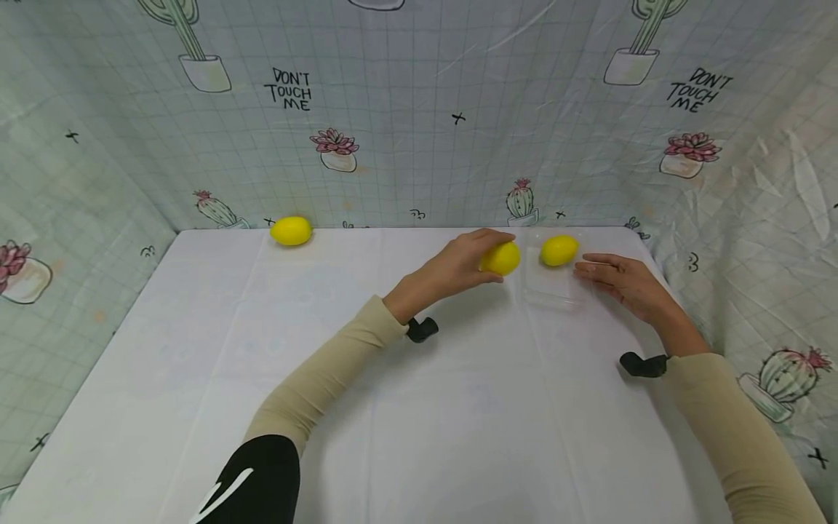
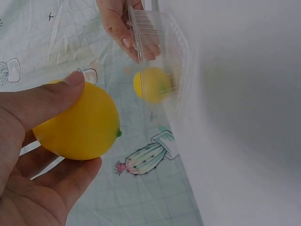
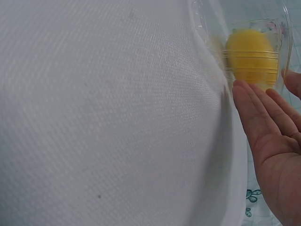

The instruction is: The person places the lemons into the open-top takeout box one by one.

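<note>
My left hand [image 1: 455,266] grips a yellow lemon [image 1: 501,259] between thumb and fingers, just left of a clear plastic container [image 1: 552,285]. In the left wrist view the held lemon [image 2: 87,125] shows a small green tip, and the thumb lies over its top. A second lemon [image 1: 559,250] sits inside the container, seen through its wall in the right wrist view. On the container's right side is my right hand [image 1: 631,290], its fingers nearly straight against the wall and its thumb by the rim. It holds no lemon.
Another lemon [image 1: 291,231] lies at the table's back left, near the edge. A white cloth covers the table [image 1: 419,407]. Behind and on both sides hangs a printed fabric [image 1: 419,80] with cactus drawings.
</note>
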The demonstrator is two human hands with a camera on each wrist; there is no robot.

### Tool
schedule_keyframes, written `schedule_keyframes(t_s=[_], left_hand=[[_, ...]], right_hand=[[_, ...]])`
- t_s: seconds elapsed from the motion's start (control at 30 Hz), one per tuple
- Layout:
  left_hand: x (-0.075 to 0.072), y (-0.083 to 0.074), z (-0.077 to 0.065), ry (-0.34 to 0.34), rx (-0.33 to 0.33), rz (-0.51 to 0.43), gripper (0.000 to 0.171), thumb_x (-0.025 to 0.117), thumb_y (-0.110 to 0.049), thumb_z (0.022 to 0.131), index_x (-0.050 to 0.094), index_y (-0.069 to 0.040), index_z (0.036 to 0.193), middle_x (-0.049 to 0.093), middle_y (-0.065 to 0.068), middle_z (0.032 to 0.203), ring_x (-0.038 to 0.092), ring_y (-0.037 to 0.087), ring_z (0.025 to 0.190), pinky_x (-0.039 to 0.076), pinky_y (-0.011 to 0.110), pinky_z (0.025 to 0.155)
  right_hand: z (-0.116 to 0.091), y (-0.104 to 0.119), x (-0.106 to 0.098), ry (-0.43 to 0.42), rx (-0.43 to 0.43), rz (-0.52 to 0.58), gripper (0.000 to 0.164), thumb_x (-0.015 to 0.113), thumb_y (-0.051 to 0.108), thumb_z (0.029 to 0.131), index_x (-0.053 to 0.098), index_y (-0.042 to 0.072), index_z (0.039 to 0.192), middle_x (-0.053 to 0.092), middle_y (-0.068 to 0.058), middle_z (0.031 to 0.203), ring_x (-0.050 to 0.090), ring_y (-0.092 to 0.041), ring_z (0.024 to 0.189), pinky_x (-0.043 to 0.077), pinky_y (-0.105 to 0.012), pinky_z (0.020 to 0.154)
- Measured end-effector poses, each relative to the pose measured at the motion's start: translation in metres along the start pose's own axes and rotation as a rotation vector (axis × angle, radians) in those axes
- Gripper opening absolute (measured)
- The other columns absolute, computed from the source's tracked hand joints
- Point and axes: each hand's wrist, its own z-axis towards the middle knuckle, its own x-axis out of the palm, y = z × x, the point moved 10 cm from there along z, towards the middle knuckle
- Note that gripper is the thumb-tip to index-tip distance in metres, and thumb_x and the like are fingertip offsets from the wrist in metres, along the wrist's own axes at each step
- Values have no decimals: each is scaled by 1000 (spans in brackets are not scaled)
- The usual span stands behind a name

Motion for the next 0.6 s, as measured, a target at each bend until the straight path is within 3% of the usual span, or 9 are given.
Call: schedule_keyframes(t_s=[0.6], left_hand=[[0,-20,27,-4,11,20,66,78,-22,91,49,-8,148,52,8,149,52,21,132,40,24,113]], right_hand=[[1,-3,-3,-7,60,-54,71,58,31,105,25,1,160,61,8,140,61,3,119,47,-19,103]])
